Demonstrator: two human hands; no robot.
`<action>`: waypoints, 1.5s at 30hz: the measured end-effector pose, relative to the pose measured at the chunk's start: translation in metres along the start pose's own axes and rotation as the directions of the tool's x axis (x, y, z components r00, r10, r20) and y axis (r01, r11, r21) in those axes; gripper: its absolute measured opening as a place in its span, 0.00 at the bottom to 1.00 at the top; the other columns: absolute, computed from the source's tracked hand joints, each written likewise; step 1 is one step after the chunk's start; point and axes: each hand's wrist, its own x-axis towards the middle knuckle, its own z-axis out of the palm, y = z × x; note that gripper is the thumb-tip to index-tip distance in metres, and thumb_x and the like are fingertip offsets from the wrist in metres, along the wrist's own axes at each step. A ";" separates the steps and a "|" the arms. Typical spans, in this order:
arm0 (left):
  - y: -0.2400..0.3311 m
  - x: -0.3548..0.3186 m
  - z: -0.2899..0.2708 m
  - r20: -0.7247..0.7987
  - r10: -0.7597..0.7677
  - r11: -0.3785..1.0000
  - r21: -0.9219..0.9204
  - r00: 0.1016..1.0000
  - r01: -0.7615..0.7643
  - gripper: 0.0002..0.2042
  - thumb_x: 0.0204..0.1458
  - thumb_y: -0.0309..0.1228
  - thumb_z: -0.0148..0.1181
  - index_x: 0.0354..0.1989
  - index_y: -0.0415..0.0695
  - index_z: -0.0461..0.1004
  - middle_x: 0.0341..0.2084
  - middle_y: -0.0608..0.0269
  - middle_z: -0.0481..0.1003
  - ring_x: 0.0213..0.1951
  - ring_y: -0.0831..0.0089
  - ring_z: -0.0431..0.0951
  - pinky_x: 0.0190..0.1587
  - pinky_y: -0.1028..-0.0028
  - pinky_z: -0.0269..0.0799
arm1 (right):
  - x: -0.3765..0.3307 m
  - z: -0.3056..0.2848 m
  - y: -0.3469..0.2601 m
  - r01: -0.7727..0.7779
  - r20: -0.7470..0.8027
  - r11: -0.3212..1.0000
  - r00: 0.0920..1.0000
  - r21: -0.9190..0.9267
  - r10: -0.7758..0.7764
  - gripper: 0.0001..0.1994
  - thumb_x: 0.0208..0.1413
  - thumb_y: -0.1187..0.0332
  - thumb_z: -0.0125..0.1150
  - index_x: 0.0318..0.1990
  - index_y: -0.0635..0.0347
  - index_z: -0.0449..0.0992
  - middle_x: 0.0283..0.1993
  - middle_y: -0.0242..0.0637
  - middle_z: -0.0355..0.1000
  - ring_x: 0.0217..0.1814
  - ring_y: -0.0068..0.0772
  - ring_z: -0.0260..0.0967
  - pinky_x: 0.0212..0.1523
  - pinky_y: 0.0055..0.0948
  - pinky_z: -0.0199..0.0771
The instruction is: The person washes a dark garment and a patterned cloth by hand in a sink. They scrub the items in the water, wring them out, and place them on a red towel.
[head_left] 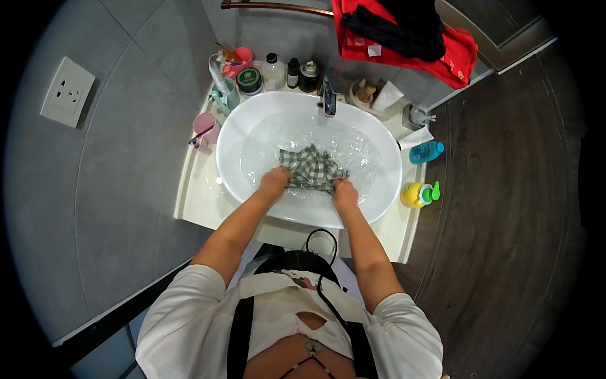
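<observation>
Evidently, from my remote seat, the step in hand was working a grey-and-white checked cloth (312, 167) in the water (262, 139) of the white basin (230, 183). The cloth lay bunched around the basin's middle, toward its near side. My left hand (274, 182) had its fingers curled in on the cloth's near left corner, and my right hand (344, 194) pinched the near right one; how hard they gripped, I could not tell. To do this well, I judged, both hands had to grip firmly but not drag the soaked weave apart, spreading the folds so that water could reach them. Low, short strokes seemed best, lest water slop over the basin's rim onto the tabletop (201, 205) or the right elbow catch the yellow pump bottle (413, 195) right of the basin
</observation>
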 end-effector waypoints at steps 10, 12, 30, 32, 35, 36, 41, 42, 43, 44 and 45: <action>0.001 0.032 -0.141 -0.260 -0.003 0.971 -0.230 0.966 -0.059 0.10 0.34 0.22 0.52 0.29 0.45 0.70 0.31 0.57 0.67 0.33 0.63 0.70 0.36 0.69 0.67 | 0.047 -0.142 0.010 -0.231 0.163 0.670 0.973 0.705 0.163 0.08 0.41 0.77 0.49 0.30 0.62 0.72 0.29 0.35 0.69 0.25 0.25 0.67 0.25 0.22 0.69; 0.001 0.039 -0.163 -0.246 0.001 0.921 -0.377 0.969 -0.097 0.10 0.33 0.22 0.53 0.28 0.44 0.70 0.31 0.58 0.67 0.32 0.65 0.69 0.37 0.72 0.66 | 0.051 -0.163 0.001 -0.150 0.114 0.606 0.989 0.781 0.098 0.08 0.41 0.80 0.46 0.30 0.63 0.71 0.28 0.32 0.67 0.22 0.20 0.65 0.23 0.18 0.68; 0.084 0.023 0.013 0.223 0.187 0.743 -0.669 0.957 0.010 0.12 0.39 0.33 0.54 0.33 0.43 0.72 0.26 0.56 0.73 0.31 0.64 0.73 0.35 0.72 0.67 | 0.045 -0.053 0.056 -0.356 0.239 0.287 0.897 0.890 0.372 0.09 0.46 0.71 0.50 0.37 0.56 0.71 0.34 0.29 0.67 0.35 0.19 0.62 0.36 0.21 0.63; 0.083 0.026 0.022 0.200 0.184 0.653 -0.757 0.962 0.033 0.13 0.40 0.35 0.55 0.34 0.43 0.71 0.27 0.55 0.73 0.32 0.64 0.72 0.36 0.71 0.66 | 0.042 -0.036 0.069 -0.294 0.141 0.406 0.920 0.865 0.366 0.12 0.46 0.67 0.53 0.40 0.57 0.70 0.34 0.29 0.67 0.36 0.21 0.62 0.37 0.24 0.63; 0.065 0.037 0.031 0.181 -0.011 0.601 -0.785 0.983 0.151 0.17 0.39 0.36 0.56 0.38 0.42 0.69 0.32 0.52 0.71 0.35 0.62 0.71 0.40 0.71 0.65 | 0.041 -0.016 0.086 -0.044 -0.020 0.734 0.997 0.678 0.079 0.31 0.39 0.56 0.62 0.51 0.61 0.62 0.45 0.41 0.64 0.49 0.36 0.59 0.48 0.33 0.59; 0.051 0.040 0.032 0.174 -0.117 0.594 -0.777 0.978 0.209 0.18 0.39 0.35 0.57 0.40 0.41 0.68 0.34 0.51 0.70 0.37 0.60 0.70 0.41 0.71 0.65 | 0.036 -0.025 0.074 -0.071 0.033 0.766 0.997 0.639 0.064 0.35 0.36 0.55 0.64 0.53 0.60 0.58 0.49 0.46 0.57 0.53 0.41 0.53 0.51 0.34 0.56; 0.025 0.057 0.051 -0.147 -0.250 0.801 -0.587 0.957 0.119 0.28 0.37 0.32 0.59 0.48 0.35 0.60 0.43 0.45 0.64 0.43 0.56 0.67 0.46 0.69 0.63 | 0.017 -0.036 0.025 -0.065 0.223 0.862 0.973 0.503 -0.056 0.56 0.23 0.51 0.70 0.60 0.57 0.39 0.60 0.60 0.31 0.64 0.54 0.32 0.60 0.38 0.44; 0.027 0.059 0.052 -0.044 -0.302 0.742 -0.637 0.952 0.206 0.29 0.36 0.32 0.60 0.49 0.34 0.58 0.44 0.44 0.64 0.43 0.55 0.66 0.46 0.69 0.62 | 0.014 -0.032 0.025 -0.055 0.234 0.863 0.970 0.502 -0.074 0.55 0.24 0.51 0.70 0.60 0.57 0.40 0.60 0.60 0.32 0.64 0.55 0.31 0.60 0.39 0.42; 0.032 0.059 0.055 0.173 -0.387 0.454 -0.820 0.906 0.350 0.30 0.37 0.31 0.60 0.50 0.34 0.57 0.44 0.46 0.64 0.44 0.58 0.66 0.47 0.68 0.62 | 0.011 -0.026 0.025 -0.044 0.245 0.864 0.965 0.502 -0.093 0.55 0.24 0.51 0.70 0.60 0.58 0.41 0.60 0.60 0.33 0.64 0.56 0.31 0.60 0.40 0.41; 0.032 0.059 0.056 0.178 -0.389 0.419 -0.840 0.904 0.345 0.29 0.37 0.30 0.59 0.50 0.35 0.57 0.43 0.48 0.65 0.43 0.60 0.67 0.46 0.69 0.63 | 0.008 -0.024 0.022 -0.028 0.255 0.863 0.960 0.504 -0.118 0.54 0.24 0.50 0.70 0.60 0.58 0.41 0.60 0.60 0.34 0.64 0.57 0.30 0.61 0.41 0.40; 0.031 0.059 0.056 0.182 -0.391 0.383 -0.859 0.902 0.340 0.28 0.38 0.29 0.59 0.50 0.35 0.58 0.41 0.50 0.66 0.42 0.62 0.67 0.45 0.70 0.64 | 0.006 -0.023 0.020 -0.027 0.265 0.887 0.958 0.461 -0.109 0.54 0.24 0.54 0.71 0.60 0.58 0.41 0.60 0.58 0.36 0.63 0.55 0.34 0.60 0.39 0.44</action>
